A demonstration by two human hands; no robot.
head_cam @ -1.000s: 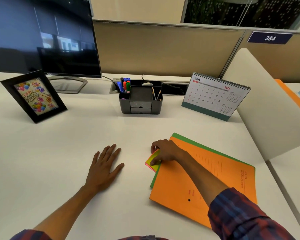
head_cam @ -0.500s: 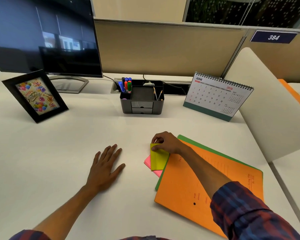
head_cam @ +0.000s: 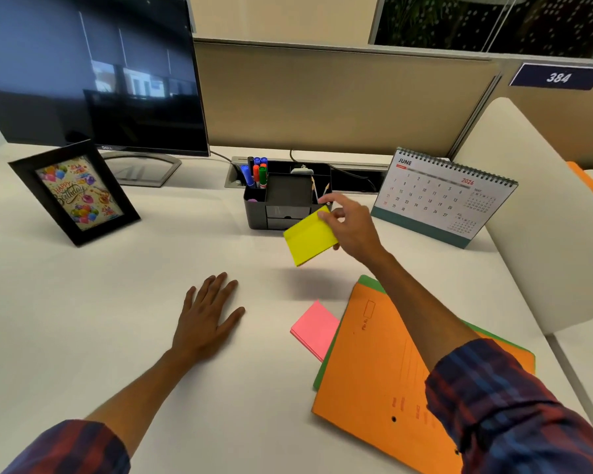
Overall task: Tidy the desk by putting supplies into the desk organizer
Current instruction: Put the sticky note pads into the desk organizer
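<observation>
The right hand point(head_cam: 351, 227) pinched a yellow sticky-note pad point(head_cam: 309, 239) by its upper corner, lifted off the worktop point(head_cam: 83, 319) just in front of the desk organizer point(head_cam: 285, 203). The left hand point(head_cam: 208, 316) lay flat, fingers spread. The pad hid the organizer's lower right corner; an orange folder point(head_cam: 384, 371) covered part of the pink pad point(head_cam: 315, 328).

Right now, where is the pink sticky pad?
The pink sticky pad lies flat on the desk, right of centre, tucked partly under the orange folder's left edge.
</observation>
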